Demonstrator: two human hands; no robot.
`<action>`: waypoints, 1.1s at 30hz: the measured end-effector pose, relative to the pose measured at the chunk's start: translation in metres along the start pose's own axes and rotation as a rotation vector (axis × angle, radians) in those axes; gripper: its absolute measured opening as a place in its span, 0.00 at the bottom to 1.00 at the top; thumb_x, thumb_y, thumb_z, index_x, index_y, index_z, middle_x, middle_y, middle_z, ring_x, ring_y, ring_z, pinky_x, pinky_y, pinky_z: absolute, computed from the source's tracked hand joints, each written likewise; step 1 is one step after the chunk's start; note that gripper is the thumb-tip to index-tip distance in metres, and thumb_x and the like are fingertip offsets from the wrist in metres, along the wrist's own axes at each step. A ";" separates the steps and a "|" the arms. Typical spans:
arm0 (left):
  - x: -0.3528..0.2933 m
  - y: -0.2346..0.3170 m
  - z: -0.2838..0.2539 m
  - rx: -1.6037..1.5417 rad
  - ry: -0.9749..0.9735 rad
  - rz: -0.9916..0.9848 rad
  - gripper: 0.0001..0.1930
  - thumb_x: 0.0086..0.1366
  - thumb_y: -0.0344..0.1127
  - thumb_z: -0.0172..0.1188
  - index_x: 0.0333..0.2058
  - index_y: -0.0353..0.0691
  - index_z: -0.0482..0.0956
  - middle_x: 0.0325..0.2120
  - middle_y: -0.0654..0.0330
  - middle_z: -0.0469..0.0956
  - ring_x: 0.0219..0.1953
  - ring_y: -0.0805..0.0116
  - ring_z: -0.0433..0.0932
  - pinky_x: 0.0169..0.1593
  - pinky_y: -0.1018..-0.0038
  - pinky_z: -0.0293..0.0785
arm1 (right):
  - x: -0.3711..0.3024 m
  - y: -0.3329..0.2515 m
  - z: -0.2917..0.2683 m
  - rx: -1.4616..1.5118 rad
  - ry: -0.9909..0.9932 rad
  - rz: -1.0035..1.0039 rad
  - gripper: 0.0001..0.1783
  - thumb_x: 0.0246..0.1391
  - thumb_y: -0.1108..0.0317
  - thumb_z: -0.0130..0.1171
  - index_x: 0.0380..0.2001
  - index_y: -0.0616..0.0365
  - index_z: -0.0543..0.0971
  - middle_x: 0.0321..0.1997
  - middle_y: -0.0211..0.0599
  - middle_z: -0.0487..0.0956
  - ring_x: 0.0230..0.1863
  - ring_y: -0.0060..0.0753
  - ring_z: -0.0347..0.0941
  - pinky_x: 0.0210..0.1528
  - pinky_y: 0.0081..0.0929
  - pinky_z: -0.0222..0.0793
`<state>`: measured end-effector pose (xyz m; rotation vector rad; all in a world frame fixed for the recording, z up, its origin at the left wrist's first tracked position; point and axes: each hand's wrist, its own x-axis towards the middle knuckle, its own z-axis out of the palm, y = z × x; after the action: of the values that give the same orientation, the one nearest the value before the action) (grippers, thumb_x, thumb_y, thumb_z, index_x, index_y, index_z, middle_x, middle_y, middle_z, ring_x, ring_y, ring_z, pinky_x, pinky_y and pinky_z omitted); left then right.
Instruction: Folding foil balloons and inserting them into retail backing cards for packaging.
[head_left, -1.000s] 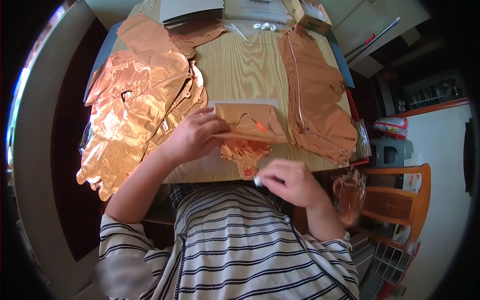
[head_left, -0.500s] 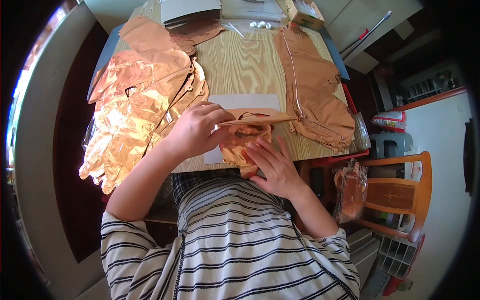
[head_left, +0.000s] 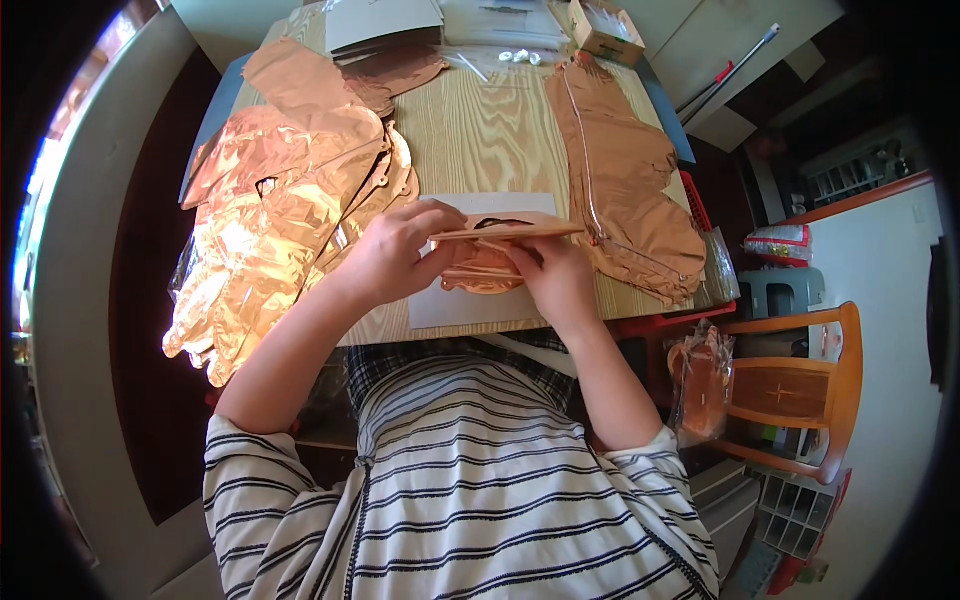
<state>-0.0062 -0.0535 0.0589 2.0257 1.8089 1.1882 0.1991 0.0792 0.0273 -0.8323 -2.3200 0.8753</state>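
Observation:
My left hand (head_left: 395, 255) and my right hand (head_left: 553, 275) hold a flat rose-gold foil balloon (head_left: 505, 232) between them, just above a white sheet of paper (head_left: 470, 305) near the front edge of the wooden table (head_left: 490, 140). The left fingers pinch its left end. My right hand grips it from below, near the middle. More of the foil (head_left: 480, 280) hangs crumpled under the hands.
A heap of rose-gold foil balloons (head_left: 275, 215) covers the table's left side, and a long strip of them (head_left: 620, 185) lies on the right. Grey sheets (head_left: 385, 20) and a small cardboard box (head_left: 610, 28) sit at the far edge. A wooden chair (head_left: 800, 390) stands right.
My right hand rose from the table's front edge to the foil balloon and took hold of it. The left hand stayed on the balloon and lifted it slightly.

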 end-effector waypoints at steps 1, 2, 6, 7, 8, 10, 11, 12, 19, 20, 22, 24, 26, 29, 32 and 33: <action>0.000 -0.004 0.004 -0.038 0.002 0.030 0.10 0.60 0.25 0.65 0.41 0.36 0.81 0.44 0.48 0.82 0.45 0.50 0.84 0.44 0.65 0.83 | 0.004 0.002 0.004 -0.128 0.054 -0.037 0.10 0.51 0.68 0.66 0.38 0.55 0.85 0.37 0.43 0.85 0.36 0.50 0.82 0.37 0.43 0.76; -0.003 -0.008 0.007 -0.074 -0.013 0.059 0.11 0.59 0.25 0.65 0.41 0.36 0.81 0.46 0.47 0.82 0.48 0.49 0.83 0.47 0.63 0.82 | 0.008 0.000 0.008 -0.252 0.099 -0.079 0.10 0.50 0.67 0.66 0.38 0.54 0.84 0.37 0.43 0.85 0.36 0.50 0.82 0.37 0.44 0.76; -0.010 -0.020 0.014 -0.112 -0.097 0.173 0.13 0.56 0.24 0.65 0.41 0.36 0.79 0.50 0.44 0.80 0.56 0.44 0.78 0.58 0.55 0.77 | 0.006 -0.002 0.010 -0.539 0.188 -0.116 0.14 0.49 0.68 0.65 0.41 0.51 0.82 0.36 0.37 0.81 0.38 0.49 0.79 0.42 0.44 0.73; -0.012 -0.022 0.015 -0.095 -0.122 0.198 0.13 0.55 0.24 0.66 0.41 0.35 0.79 0.50 0.44 0.80 0.57 0.43 0.77 0.60 0.53 0.75 | 0.000 -0.002 0.007 -0.639 0.171 -0.082 0.14 0.49 0.68 0.65 0.42 0.51 0.82 0.36 0.35 0.80 0.39 0.48 0.78 0.43 0.44 0.72; -0.014 -0.024 0.017 -0.108 -0.154 0.164 0.14 0.53 0.24 0.67 0.41 0.36 0.79 0.51 0.45 0.80 0.59 0.42 0.76 0.65 0.50 0.69 | -0.005 0.002 0.002 -0.641 0.189 -0.085 0.14 0.49 0.69 0.65 0.42 0.52 0.82 0.36 0.35 0.79 0.39 0.48 0.78 0.44 0.43 0.72; -0.015 -0.023 0.017 -0.048 -0.180 0.178 0.14 0.55 0.26 0.67 0.41 0.36 0.79 0.51 0.46 0.80 0.60 0.43 0.75 0.65 0.50 0.69 | -0.012 0.016 -0.011 -0.646 0.220 -0.093 0.14 0.51 0.71 0.64 0.43 0.54 0.81 0.35 0.35 0.77 0.39 0.47 0.76 0.46 0.43 0.70; -0.015 -0.023 0.016 -0.014 -0.191 0.186 0.14 0.55 0.27 0.68 0.42 0.36 0.79 0.51 0.47 0.80 0.60 0.44 0.75 0.65 0.50 0.68 | -0.013 0.020 -0.019 -0.592 0.256 -0.146 0.14 0.51 0.73 0.63 0.43 0.55 0.81 0.36 0.36 0.77 0.39 0.46 0.76 0.46 0.43 0.70; -0.016 -0.025 0.017 0.023 -0.188 0.199 0.14 0.56 0.28 0.68 0.42 0.36 0.79 0.51 0.47 0.81 0.60 0.45 0.75 0.65 0.51 0.68 | -0.013 0.022 -0.026 -0.537 0.287 -0.200 0.13 0.52 0.74 0.62 0.43 0.56 0.81 0.36 0.38 0.77 0.39 0.46 0.76 0.46 0.42 0.70; -0.016 -0.026 0.018 0.168 -0.235 0.142 0.28 0.61 0.37 0.67 0.59 0.36 0.72 0.59 0.46 0.74 0.66 0.46 0.68 0.69 0.50 0.61 | 0.014 -0.001 -0.033 0.018 -0.128 -0.183 0.26 0.64 0.62 0.58 0.61 0.63 0.74 0.65 0.52 0.73 0.63 0.53 0.70 0.69 0.47 0.60; -0.015 -0.025 0.016 0.187 -0.261 0.109 0.32 0.61 0.39 0.67 0.63 0.36 0.69 0.62 0.45 0.71 0.68 0.46 0.65 0.70 0.50 0.58 | 0.023 0.009 -0.020 -0.193 -0.144 -0.286 0.28 0.65 0.59 0.57 0.63 0.63 0.72 0.67 0.52 0.71 0.66 0.53 0.67 0.71 0.49 0.56; -0.018 -0.028 0.014 0.255 -0.219 0.073 0.42 0.60 0.46 0.67 0.68 0.35 0.60 0.67 0.42 0.61 0.72 0.44 0.57 0.73 0.50 0.52 | 0.035 0.024 -0.002 -0.438 -0.182 -0.368 0.32 0.66 0.54 0.54 0.65 0.64 0.69 0.71 0.53 0.66 0.71 0.54 0.60 0.73 0.51 0.49; -0.025 -0.036 0.011 0.310 -0.249 -0.020 0.57 0.55 0.60 0.68 0.73 0.34 0.49 0.72 0.38 0.48 0.75 0.41 0.47 0.75 0.51 0.45 | 0.043 0.029 0.009 -0.501 -0.229 -0.327 0.35 0.67 0.50 0.51 0.67 0.66 0.65 0.73 0.52 0.62 0.75 0.53 0.53 0.75 0.53 0.43; -0.030 -0.036 0.011 0.317 -0.229 -0.010 0.59 0.53 0.65 0.67 0.73 0.35 0.49 0.71 0.37 0.52 0.74 0.40 0.48 0.74 0.51 0.46 | 0.043 0.031 0.010 -0.511 -0.281 -0.261 0.37 0.69 0.47 0.46 0.71 0.62 0.61 0.77 0.49 0.58 0.78 0.53 0.48 0.77 0.52 0.39; -0.035 -0.026 0.011 0.348 -0.247 -0.020 0.63 0.51 0.73 0.65 0.73 0.35 0.49 0.70 0.37 0.54 0.73 0.40 0.52 0.74 0.51 0.49 | 0.039 0.029 0.008 -0.500 -0.328 -0.238 0.37 0.71 0.46 0.42 0.73 0.60 0.58 0.78 0.48 0.55 0.79 0.53 0.46 0.78 0.51 0.38; -0.037 -0.010 0.004 0.297 -0.302 -0.060 0.64 0.50 0.77 0.62 0.72 0.35 0.50 0.69 0.38 0.56 0.71 0.40 0.56 0.72 0.50 0.52 | 0.028 0.031 0.004 -0.496 -0.334 -0.255 0.37 0.71 0.46 0.42 0.73 0.60 0.58 0.79 0.47 0.54 0.79 0.53 0.45 0.78 0.51 0.38; -0.036 -0.005 0.001 0.264 -0.324 -0.078 0.64 0.50 0.78 0.62 0.72 0.35 0.50 0.68 0.38 0.57 0.70 0.40 0.58 0.72 0.50 0.53 | 0.024 0.031 0.003 -0.499 -0.334 -0.260 0.37 0.71 0.46 0.42 0.73 0.60 0.58 0.79 0.47 0.53 0.79 0.53 0.45 0.77 0.51 0.39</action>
<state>-0.0073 -0.0845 0.0399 2.1085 1.9346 0.5818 0.1924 0.1132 0.0087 -0.5780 -2.9216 0.3407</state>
